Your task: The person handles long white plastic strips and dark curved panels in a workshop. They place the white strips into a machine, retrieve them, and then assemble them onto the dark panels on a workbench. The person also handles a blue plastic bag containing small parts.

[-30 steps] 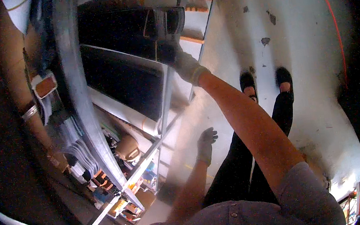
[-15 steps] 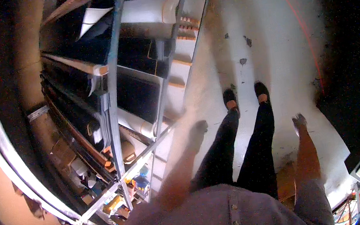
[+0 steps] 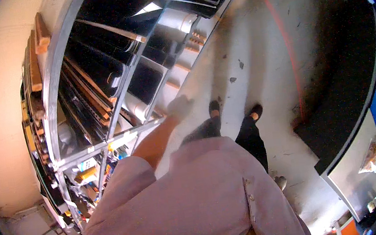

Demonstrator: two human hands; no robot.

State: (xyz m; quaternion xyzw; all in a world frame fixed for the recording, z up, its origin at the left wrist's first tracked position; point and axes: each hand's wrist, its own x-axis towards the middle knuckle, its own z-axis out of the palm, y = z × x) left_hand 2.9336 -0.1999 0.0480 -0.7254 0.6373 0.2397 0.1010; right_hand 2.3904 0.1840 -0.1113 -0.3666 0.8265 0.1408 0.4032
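Observation:
My left hand [image 3: 179,103] reaches out past my sleeve, beside the lower shelves of the rack. It is smeared by motion, so its fingers cannot be told apart, and no object shows in it. My right hand [image 3: 280,182] hangs low beside my shirt, mostly hidden by it. Only a small part of that hand is visible against the floor, and its fingers do not show clearly.
A metal rack [image 3: 122,99] with dark sheets and rolls stands along the left. On the right, a black-topped table [image 3: 339,127] curves past me. A red line [image 3: 286,42] runs along the grey floor [image 3: 270,84]. Small boxes [image 3: 87,174] fill the rack's near end.
My body has turned and leaned, so the rack's near end and the table on the right show more. My left arm has swung forward; my right hand has dropped back toward my side.

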